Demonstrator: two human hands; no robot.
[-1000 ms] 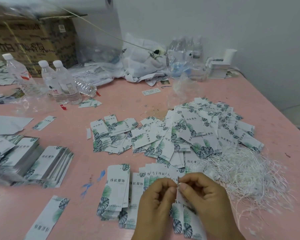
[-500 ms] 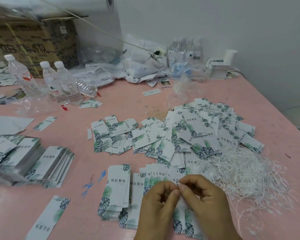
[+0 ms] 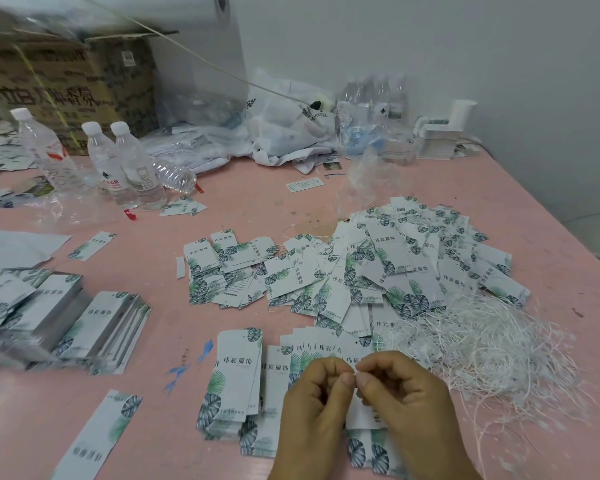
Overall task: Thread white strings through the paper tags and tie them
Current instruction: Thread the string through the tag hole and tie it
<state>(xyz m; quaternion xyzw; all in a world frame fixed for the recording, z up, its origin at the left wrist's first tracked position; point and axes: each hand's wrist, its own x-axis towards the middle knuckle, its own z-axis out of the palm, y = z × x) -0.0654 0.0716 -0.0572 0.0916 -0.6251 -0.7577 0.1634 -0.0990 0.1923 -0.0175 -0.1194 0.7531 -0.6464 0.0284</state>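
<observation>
Both hands work at the lower centre of the frame. The left hand (image 3: 317, 403) and right hand (image 3: 400, 400) meet fingertip to fingertip, fingers curled, pinching something fine between them — most likely a white string at the top of a paper tag (image 3: 362, 415) that hangs below the fingertips; the string itself is too thin to make out there. Judgement: threading or knotting is under way on this one tag; which of the two, I cannot tell.

Next move probably calls for drawing the loop tight with a short pull apart, then dropping the tag onto the finished heap (image 3: 378, 268) at centre right.

Supplies: loose string pile (image 3: 482, 348) just right of the hands; fanned unstrung tags (image 3: 239, 372) just left of them and under them; neat stacks (image 3: 94, 327) at the left edge.

Room — bare pink table (image 3: 153, 410) lies lower left, well apart from the hands. The table edge runs diagonally down the right side; strings trail near it. Water bottles (image 3: 129, 164) upper left, well clear.
</observation>
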